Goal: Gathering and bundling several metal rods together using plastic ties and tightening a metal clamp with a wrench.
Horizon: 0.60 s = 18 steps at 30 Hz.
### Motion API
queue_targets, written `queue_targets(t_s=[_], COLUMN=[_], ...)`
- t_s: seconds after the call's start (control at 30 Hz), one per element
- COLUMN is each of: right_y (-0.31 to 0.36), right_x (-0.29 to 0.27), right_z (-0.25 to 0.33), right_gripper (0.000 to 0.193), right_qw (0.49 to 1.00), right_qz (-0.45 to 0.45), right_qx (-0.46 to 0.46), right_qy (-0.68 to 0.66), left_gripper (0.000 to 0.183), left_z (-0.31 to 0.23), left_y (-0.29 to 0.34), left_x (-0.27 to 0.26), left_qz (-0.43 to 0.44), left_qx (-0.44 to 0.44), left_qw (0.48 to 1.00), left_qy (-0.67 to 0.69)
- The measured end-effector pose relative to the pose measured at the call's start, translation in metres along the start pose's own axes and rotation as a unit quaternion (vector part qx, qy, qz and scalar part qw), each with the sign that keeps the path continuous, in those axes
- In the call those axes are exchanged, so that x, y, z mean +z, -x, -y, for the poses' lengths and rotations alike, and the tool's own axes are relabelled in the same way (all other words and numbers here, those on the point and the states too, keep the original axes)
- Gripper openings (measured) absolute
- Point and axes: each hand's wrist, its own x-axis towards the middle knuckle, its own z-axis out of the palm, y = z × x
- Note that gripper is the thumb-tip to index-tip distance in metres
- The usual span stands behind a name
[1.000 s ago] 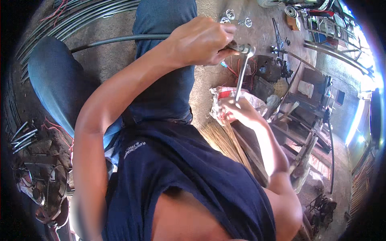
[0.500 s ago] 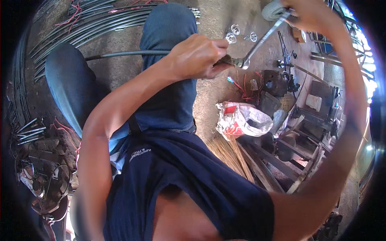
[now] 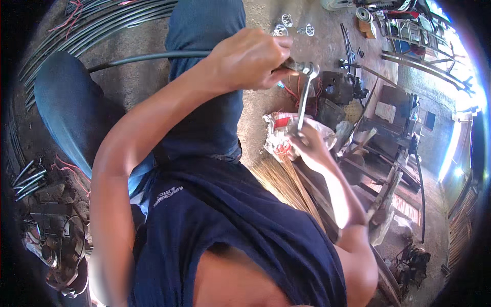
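My left hand is closed round the end of a long dark hose-like rod, which runs leftward over my knees. A dark fitting sticks out past my thumb and fingers; most of it is hidden in the grip. On its tip sits the head of a silvery wrench, its handle pointing down toward my body. My right hand is closed round the lower end of that handle, above the white and red sack.
Several shiny round metal parts lie on the floor ahead. A white and red sack stands near straw-like bristles. Long dark rods cover the far left floor; short metal rods lie at left. Wooden and metal frames fill the right.
My right hand has swung from the upper right down toward my body, turning the wrench handle with it about the fitting. My left hand keeps its grip. The whole view has shifted slightly.
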Motion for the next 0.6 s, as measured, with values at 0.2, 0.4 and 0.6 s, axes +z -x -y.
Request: queue_targets(t_s=[0.2,0.4,0.6], right_y=[-0.188,-0.233,-0.051], right_x=[-0.053,-0.189,-0.204], right_z=[0.001,0.151,0.253], right_gripper=[0.024,0.023,0.018], right_qw=[0.986,0.833,0.647], right_qz=[0.014,-0.076,-0.123], right_qx=[-0.094,-0.299,-0.385], right_qy=[0.138,0.459,0.647], left_gripper=[0.027,0.032,0.027], left_z=[0.000,0.003,0.003], left_y=[0.004,0.001,-0.003], left_x=[0.001,0.001,0.006], left_qz=[-0.010,0.048,0.011], left_qx=[-0.016,-0.034,-0.012], left_qw=[0.999,0.998,1.000], left_qy=[0.030,-0.024,0.013])
